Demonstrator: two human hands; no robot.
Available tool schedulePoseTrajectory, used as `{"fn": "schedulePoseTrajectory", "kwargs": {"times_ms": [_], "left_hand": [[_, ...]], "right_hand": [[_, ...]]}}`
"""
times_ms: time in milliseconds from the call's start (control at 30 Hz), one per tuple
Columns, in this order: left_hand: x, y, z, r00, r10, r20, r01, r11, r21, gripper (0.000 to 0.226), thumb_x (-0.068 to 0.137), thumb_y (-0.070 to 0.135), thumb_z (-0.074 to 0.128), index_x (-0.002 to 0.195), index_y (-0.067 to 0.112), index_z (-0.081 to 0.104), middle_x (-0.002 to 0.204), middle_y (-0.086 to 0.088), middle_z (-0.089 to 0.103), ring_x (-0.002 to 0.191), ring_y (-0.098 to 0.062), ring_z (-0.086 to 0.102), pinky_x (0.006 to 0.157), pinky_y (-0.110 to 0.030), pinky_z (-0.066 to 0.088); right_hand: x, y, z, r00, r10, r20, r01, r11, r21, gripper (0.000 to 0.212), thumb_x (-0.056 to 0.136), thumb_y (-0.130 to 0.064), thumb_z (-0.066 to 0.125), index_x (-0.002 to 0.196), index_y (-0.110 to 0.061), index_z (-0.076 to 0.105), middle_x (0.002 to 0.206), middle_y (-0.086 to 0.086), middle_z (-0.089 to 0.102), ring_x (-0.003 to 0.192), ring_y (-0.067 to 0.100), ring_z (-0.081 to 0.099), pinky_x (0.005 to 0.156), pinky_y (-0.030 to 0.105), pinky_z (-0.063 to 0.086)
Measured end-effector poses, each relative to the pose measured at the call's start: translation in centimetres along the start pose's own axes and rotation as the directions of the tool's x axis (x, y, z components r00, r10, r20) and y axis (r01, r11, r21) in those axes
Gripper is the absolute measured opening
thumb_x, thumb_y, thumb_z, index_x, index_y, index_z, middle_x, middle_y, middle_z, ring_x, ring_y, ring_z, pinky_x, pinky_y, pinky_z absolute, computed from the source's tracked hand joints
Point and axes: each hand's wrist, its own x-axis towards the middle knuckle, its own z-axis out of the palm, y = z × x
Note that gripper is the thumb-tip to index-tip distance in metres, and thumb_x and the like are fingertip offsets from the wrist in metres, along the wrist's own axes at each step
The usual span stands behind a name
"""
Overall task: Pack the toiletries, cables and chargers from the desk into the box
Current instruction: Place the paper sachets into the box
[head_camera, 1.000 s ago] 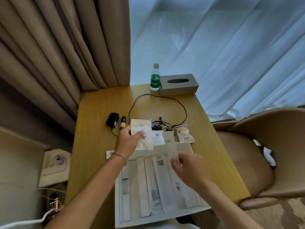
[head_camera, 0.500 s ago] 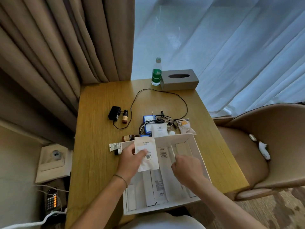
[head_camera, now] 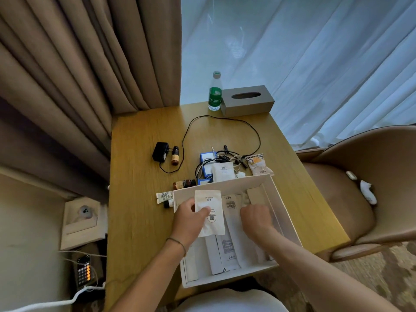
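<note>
A white open box [head_camera: 284,206] sits at the desk's near edge with several long white packets lying in it. My left hand [head_camera: 188,221] holds a flat white sachet [head_camera: 209,212] over the box's left half. Inside the box, my right hand [head_camera: 256,219] presses down on the packets with curled fingers. Beyond the box lie a black charger [head_camera: 160,152] with its long black cable [head_camera: 225,119], a small brown bottle [head_camera: 175,156], a tangle of cables [head_camera: 225,155] on blue boxes [head_camera: 208,157], another white sachet [head_camera: 222,172], a dark bottle [head_camera: 184,184] and a white tube [head_camera: 164,197].
A green-labelled water bottle [head_camera: 215,92] and a grey tissue box [head_camera: 246,100] stand at the desk's far edge. A snack packet [head_camera: 258,166] lies right of the cables. A tan chair [head_camera: 360,188] is at the right, curtains at the left, and a phone [head_camera: 83,271] on the floor.
My left hand picked up the white sachet from the desk and brought it back over the box. My right hand stayed on the packets inside the box. The view shifted.
</note>
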Motion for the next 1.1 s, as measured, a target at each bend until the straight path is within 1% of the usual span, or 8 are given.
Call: {"fn": "schedulePoseTrajectory", "kwargs": {"times_ms": [267, 433, 567, 667, 767, 867, 967, 1100], "left_hand": [[0.1, -0.4, -0.1, 1.000, 0.016, 0.013, -0.016, 1.000, 0.009, 0.021, 0.094, 0.007, 0.063, 0.106, 0.023, 0.067, 0.102, 0.003, 0.073, 0.090, -0.010, 0.071, 0.065, -0.020, 0.056], [0.2, -1.1, 0.4, 0.999, 0.023, 0.024, -0.026, 0.994, 0.109, 0.019, 0.094, 0.011, 0.064, 0.110, 0.021, 0.067, 0.104, 0.004, 0.072, 0.087, -0.004, 0.068, 0.059, -0.013, 0.052], [0.4, -1.6, 1.1, 0.997, 0.011, 0.074, -0.029, 0.969, 0.247, 0.027, 0.088, 0.016, 0.071, 0.115, 0.018, 0.070, 0.107, 0.005, 0.073, 0.091, -0.010, 0.069, 0.073, -0.022, 0.057], [0.7, -2.0, 1.9, 0.984, -0.047, 0.171, -0.021, 0.928, 0.373, 0.022, 0.082, 0.017, 0.077, 0.100, 0.026, 0.069, 0.100, 0.004, 0.074, 0.091, -0.012, 0.070, 0.079, -0.035, 0.061], [0.9, -2.5, 3.0, 0.966, -0.104, 0.237, -0.038, 0.848, 0.529, 0.026, 0.077, 0.017, 0.081, 0.095, 0.027, 0.065, 0.101, 0.002, 0.073, 0.091, -0.014, 0.069, 0.079, -0.037, 0.062], [1.2, -3.3, 4.1, 0.956, -0.127, 0.264, -0.065, 0.788, 0.612, 0.037, 0.075, 0.015, 0.083, 0.107, 0.024, 0.067, 0.110, 0.000, 0.071, 0.097, -0.017, 0.067, 0.082, -0.034, 0.060], [1.5, -4.1, 5.0, 0.953, -0.122, 0.277, -0.100, 0.737, 0.668, 0.045, 0.074, 0.015, 0.084, 0.113, 0.025, 0.063, 0.116, 0.002, 0.067, 0.095, -0.012, 0.060, 0.077, -0.022, 0.053], [1.9, -5.2, 5.8, 0.937, -0.142, 0.320, -0.139, 0.687, 0.713, 0.040, 0.075, 0.014, 0.083, 0.106, 0.027, 0.061, 0.116, 0.002, 0.068, 0.090, -0.010, 0.057, 0.070, -0.017, 0.047]], "right_hand": [[-0.2, -1.3, 0.8, 0.998, -0.068, 0.012, 0.069, 0.997, -0.027, 0.027, 0.096, -0.014, 0.044, 0.097, -0.020, 0.070, 0.090, -0.003, 0.068, 0.082, 0.017, 0.066, 0.062, 0.027, 0.038], [0.0, 0.1, -0.1, 0.989, -0.112, 0.097, 0.100, 0.988, 0.118, 0.025, 0.096, -0.016, 0.040, 0.093, -0.019, 0.065, 0.084, 0.000, 0.062, 0.084, 0.022, 0.065, 0.067, 0.030, 0.043], [-0.9, 1.9, -1.0, 0.992, -0.103, 0.072, 0.077, 0.951, 0.299, 0.022, 0.091, -0.014, 0.042, 0.070, -0.018, 0.045, 0.067, -0.003, 0.044, 0.068, 0.021, 0.052, 0.055, 0.028, 0.036], [-1.6, 3.1, -1.5, 1.000, -0.027, -0.009, 0.028, 0.902, 0.432, 0.028, 0.091, -0.019, 0.042, 0.064, -0.022, 0.036, 0.064, -0.005, 0.045, 0.060, 0.019, 0.048, 0.050, 0.027, 0.030], [-2.1, 4.2, -1.8, 0.995, -0.007, -0.096, 0.053, 0.871, 0.488, 0.025, 0.092, -0.023, 0.043, 0.068, -0.019, 0.049, 0.064, -0.002, 0.058, 0.059, 0.021, 0.057, 0.049, 0.027, 0.038], [-2.5, 4.8, -2.3, 0.992, 0.006, -0.126, 0.059, 0.857, 0.511, 0.025, 0.093, -0.025, 0.044, 0.081, -0.018, 0.065, 0.075, 0.000, 0.069, 0.067, 0.022, 0.065, 0.055, 0.029, 0.051], [-2.6, 5.1, -2.4, 0.990, 0.013, -0.144, 0.068, 0.839, 0.540, 0.027, 0.093, -0.026, 0.046, 0.085, -0.019, 0.071, 0.080, -0.002, 0.073, 0.067, 0.019, 0.066, 0.058, 0.031, 0.057], [-2.8, 5.6, -2.5, 0.988, 0.003, -0.155, 0.089, 0.810, 0.580, 0.026, 0.094, -0.027, 0.047, 0.088, -0.022, 0.072, 0.084, -0.005, 0.073, 0.070, 0.017, 0.067, 0.062, 0.035, 0.060]]}}
